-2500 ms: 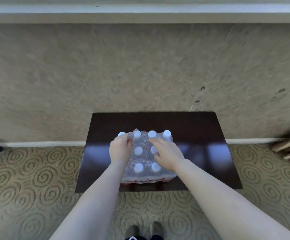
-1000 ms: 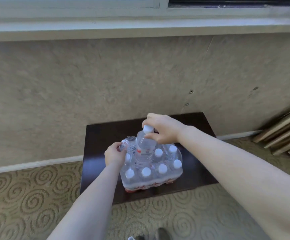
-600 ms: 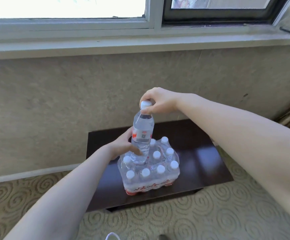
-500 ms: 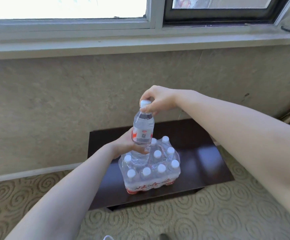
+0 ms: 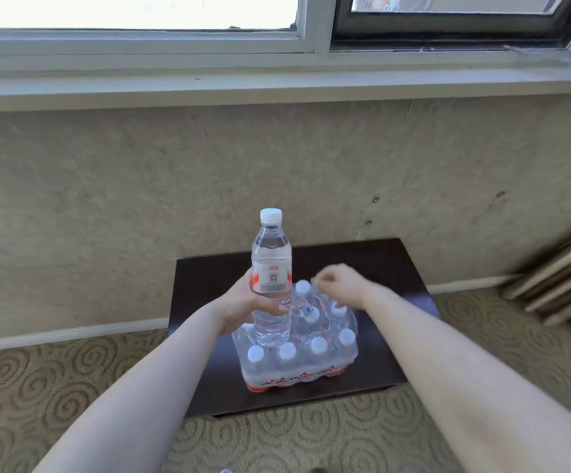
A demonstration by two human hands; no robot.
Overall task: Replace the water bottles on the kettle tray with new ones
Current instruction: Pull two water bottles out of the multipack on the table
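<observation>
A clear water bottle point(image 5: 271, 264) with a white cap and a red-and-white label stands upright in the air above the pack. My left hand point(image 5: 243, 307) is wrapped around its lower half. A shrink-wrapped pack of several white-capped bottles point(image 5: 297, 356) sits on a low dark table point(image 5: 379, 278). My right hand point(image 5: 340, 283) hovers over the pack's far right corner, blurred, fingers loosely curled, holding nothing that I can see. No kettle tray is in view.
The table stands against a beige wall point(image 5: 140, 199) under a window sill point(image 5: 277, 87). Swirl-patterned carpet point(image 5: 38, 387) lies around it. Several wooden frames point(image 5: 564, 285) lean at the right against the wall.
My right hand let go of the bottle's cap and dropped down to the pack. My left hand now holds the bottle alone, lifted clear of the wrap.
</observation>
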